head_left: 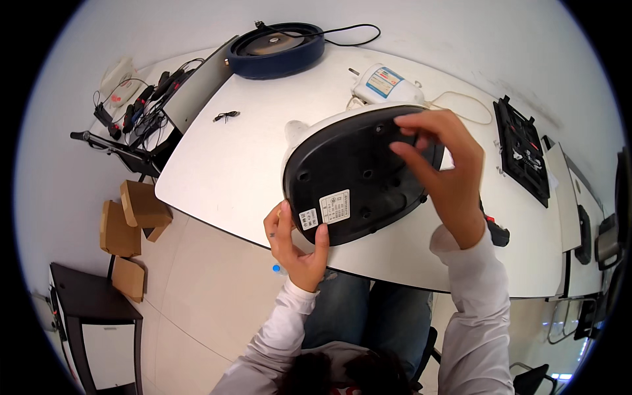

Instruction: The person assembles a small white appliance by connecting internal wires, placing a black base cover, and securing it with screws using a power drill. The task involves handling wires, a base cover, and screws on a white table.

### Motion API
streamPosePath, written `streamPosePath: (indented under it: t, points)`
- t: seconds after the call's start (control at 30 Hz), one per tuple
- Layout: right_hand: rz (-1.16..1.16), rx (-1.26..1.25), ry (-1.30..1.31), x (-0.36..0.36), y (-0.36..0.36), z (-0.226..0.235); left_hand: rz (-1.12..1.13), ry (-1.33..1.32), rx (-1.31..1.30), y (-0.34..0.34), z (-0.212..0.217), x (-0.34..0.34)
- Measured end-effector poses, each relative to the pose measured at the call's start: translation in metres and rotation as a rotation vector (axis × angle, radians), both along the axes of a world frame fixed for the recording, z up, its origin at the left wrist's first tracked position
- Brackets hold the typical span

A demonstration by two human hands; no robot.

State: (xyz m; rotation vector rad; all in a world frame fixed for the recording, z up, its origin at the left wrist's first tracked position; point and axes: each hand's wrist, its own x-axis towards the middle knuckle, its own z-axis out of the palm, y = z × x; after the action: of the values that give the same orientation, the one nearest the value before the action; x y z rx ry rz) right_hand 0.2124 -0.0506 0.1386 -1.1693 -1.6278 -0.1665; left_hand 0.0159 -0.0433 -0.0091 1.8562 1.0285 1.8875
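Note:
A white appliance (359,174) lies tipped over on the white table (237,158), its black oval underside with two white stickers facing up at me. My left hand (296,243) grips its near lower rim, thumb pressed on the black base beside a sticker. My right hand (438,161) rests on the upper right part of the base, fingers curled and touching the black plastic near some screw holes.
A dark blue round base (276,49) with a black cable sits at the table's far edge. A white labelled box (382,84), a black panel (522,151) and a small black clip (226,116) lie around. Cardboard boxes (128,217) and a dark cabinet (99,316) stand on the floor at left.

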Motion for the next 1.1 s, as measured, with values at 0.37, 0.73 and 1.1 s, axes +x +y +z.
streamPosePath:
  t: [0.37,0.73,1.1]
  points:
    - [-0.547,-0.826,-0.461,0.111,-0.167,-0.044,0.039,-0.02,-0.023,-0.001,-0.005,0.001]
    - [-0.607,-0.745,-0.52,0.139,-0.148,-0.087,0.014,-0.043,-0.054,0.0,-0.001,0.002]
    - [-0.379,-0.459,0.625,0.061,-0.177,-0.063,0.016,-0.029,-0.074,-0.003,-0.005,0.0]
